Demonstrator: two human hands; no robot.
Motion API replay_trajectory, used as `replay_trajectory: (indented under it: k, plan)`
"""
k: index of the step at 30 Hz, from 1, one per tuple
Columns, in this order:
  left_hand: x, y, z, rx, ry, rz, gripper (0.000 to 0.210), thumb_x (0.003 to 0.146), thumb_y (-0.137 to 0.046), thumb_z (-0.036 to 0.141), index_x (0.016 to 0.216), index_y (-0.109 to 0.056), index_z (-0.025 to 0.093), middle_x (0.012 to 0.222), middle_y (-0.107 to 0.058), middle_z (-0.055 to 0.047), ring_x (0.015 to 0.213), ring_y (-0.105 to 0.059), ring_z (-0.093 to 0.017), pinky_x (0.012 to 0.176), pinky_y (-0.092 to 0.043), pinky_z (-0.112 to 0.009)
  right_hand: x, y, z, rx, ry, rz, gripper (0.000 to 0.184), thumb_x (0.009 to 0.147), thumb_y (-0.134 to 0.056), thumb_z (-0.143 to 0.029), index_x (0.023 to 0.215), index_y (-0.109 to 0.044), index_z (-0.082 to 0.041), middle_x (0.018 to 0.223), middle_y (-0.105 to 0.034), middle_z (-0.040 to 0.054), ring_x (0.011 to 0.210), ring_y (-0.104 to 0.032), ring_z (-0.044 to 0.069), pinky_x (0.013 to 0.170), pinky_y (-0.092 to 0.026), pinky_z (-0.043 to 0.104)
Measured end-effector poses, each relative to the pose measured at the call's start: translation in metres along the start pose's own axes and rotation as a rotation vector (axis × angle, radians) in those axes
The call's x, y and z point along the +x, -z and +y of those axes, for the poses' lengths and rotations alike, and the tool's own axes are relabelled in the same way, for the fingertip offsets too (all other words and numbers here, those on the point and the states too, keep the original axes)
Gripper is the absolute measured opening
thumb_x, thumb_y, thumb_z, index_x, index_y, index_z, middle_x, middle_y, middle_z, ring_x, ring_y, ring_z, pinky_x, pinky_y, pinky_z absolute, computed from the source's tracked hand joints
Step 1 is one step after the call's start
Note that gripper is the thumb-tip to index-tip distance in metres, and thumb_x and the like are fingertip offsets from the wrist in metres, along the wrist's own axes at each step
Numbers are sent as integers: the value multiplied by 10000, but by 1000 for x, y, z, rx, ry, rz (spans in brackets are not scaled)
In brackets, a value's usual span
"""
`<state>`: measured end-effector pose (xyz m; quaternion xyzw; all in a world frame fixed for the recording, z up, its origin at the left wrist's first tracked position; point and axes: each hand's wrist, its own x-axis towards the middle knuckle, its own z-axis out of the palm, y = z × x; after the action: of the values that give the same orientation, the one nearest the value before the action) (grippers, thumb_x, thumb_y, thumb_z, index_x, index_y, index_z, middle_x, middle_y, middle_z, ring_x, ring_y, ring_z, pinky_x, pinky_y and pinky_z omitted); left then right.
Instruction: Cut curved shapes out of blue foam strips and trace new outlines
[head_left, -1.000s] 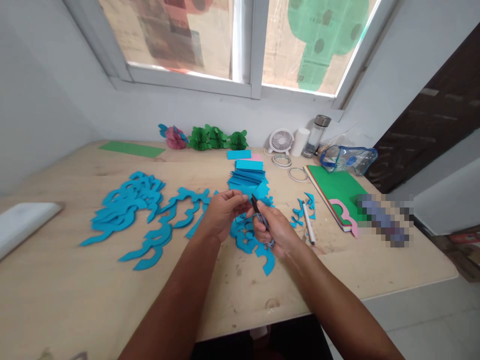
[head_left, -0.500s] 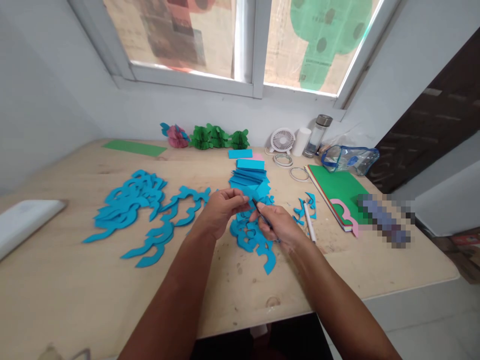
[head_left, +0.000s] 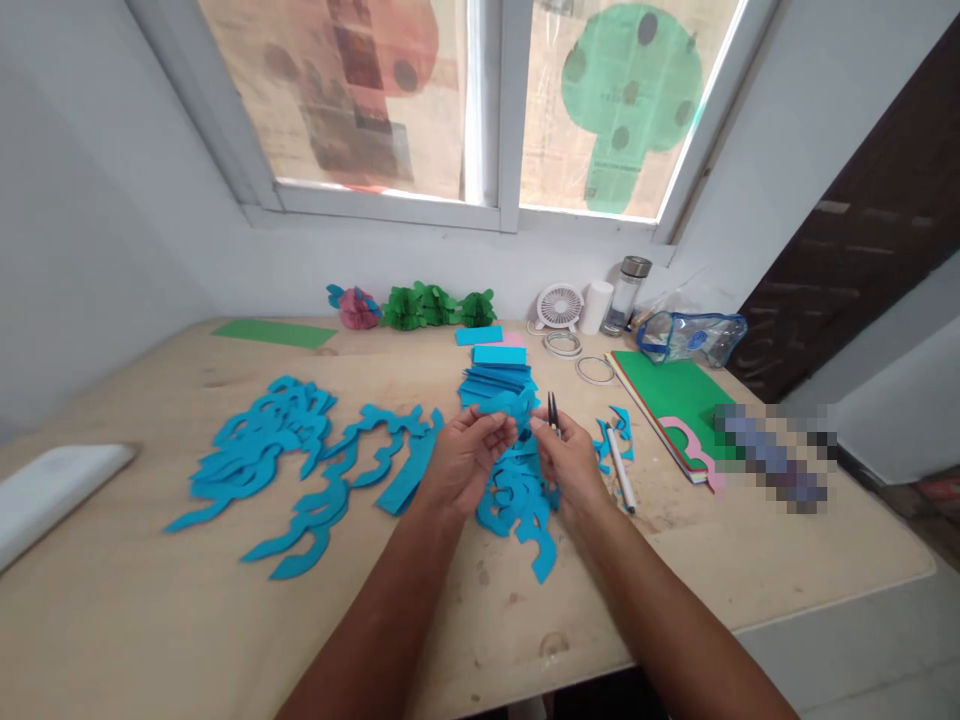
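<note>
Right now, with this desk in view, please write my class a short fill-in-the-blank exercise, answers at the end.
1. The scissors are in the person's ____ hand.
2. The paper at the left hand's fingertips is ____.
3. Just left of the white cylinder stands a small white ____.
4. The sheet under the pink cutout is ____.

Missing words: right; blue; fan; green.

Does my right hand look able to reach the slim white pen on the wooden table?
Probably yes: the pen lies close to your right hand with nothing on top of it, though the dark-bladed scissors held there might hinder a grip.
</note>
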<state>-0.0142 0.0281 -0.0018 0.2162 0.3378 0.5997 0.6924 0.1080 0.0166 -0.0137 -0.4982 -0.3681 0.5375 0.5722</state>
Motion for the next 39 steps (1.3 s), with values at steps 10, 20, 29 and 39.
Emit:
replay_trajectory:
  k: [10, 20, 29, 39]
  plan:
    - [-4, -4, -14, -77, 92, -14, 342, 565, -764, 73, 742, -499, 196, 660, -671, 17, 654, -658, -131, 666, -537, -252, -2, -2, 0, 153, 12, -4, 390, 604, -764, -453, 796, -575, -171, 398, -324, -135, 330, -225, 34, 342, -138, 188]
    - [-8, -6, -17, 211, 45, -61, 277, 524, -825, 240, 674, -607, 160, 619, -634, 11, 607, -594, -123, 591, -485, -242, 0, 4, -8, 98, 47, 26, 316, 597, -735, -395, 734, -546, -182, 398, -339, -126, 340, -237, 39, 361, -148, 193]
    - [0, 3, -10, 494, -106, -77, 198, 589, -774, 298, 619, -643, 153, 498, -588, 12, 464, -488, -101, 476, -377, -227, 4, 11, -12, 60, 29, -25, 351, 617, -717, -464, 727, -550, -176, 406, -352, -121, 323, -236, 33, 345, -136, 190]
    - [-1, 0, -1, 239, -190, 66, 240, 556, -781, 263, 669, -598, 157, 565, -583, 46, 524, -539, -93, 572, -445, -232, -8, -1, -3, -52, -111, -281, 495, 703, -603, -662, 714, -565, -168, 426, -439, -81, 309, -282, 43, 318, -138, 194]
